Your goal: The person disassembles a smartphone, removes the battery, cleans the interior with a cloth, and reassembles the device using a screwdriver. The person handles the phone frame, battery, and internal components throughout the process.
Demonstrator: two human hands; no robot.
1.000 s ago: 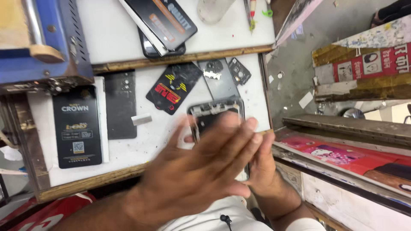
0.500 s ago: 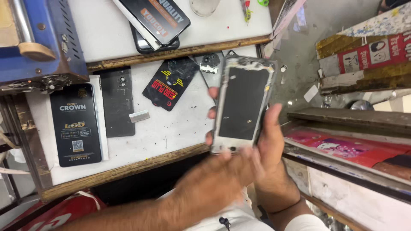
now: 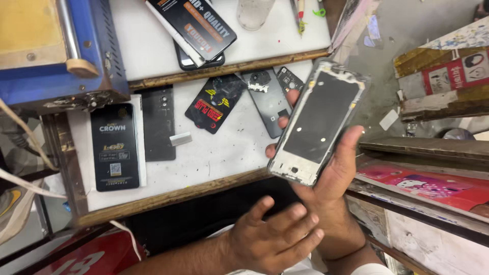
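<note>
My right hand (image 3: pixel 333 173) holds a phone frame (image 3: pixel 318 121) tilted up above the white worktable's (image 3: pixel 214 163) right front corner; the frame has a silver rim and a dark inner plate facing me. My thumb lies on its right edge and my fingers wrap behind the left edge. My left hand (image 3: pixel 277 237) hovers low below the frame, palm down, fingers spread, holding nothing. On the table just behind the frame lie a grey phone back cover (image 3: pixel 267 99) and a small dark part (image 3: pixel 289 80).
A black battery pack with red and yellow print (image 3: pixel 216 103), a black flat panel (image 3: pixel 158 122) and a black box (image 3: pixel 114 147) lie on the table. A blue machine (image 3: pixel 56 51) stands at the back left. Cardboard boxes (image 3: pixel 443 76) and a wooden ledge (image 3: pixel 423 147) are at the right.
My left hand covered the phone frame, then drew back toward me and dropped low. My right hand raised the frame off the table and tilted it rightward.
</note>
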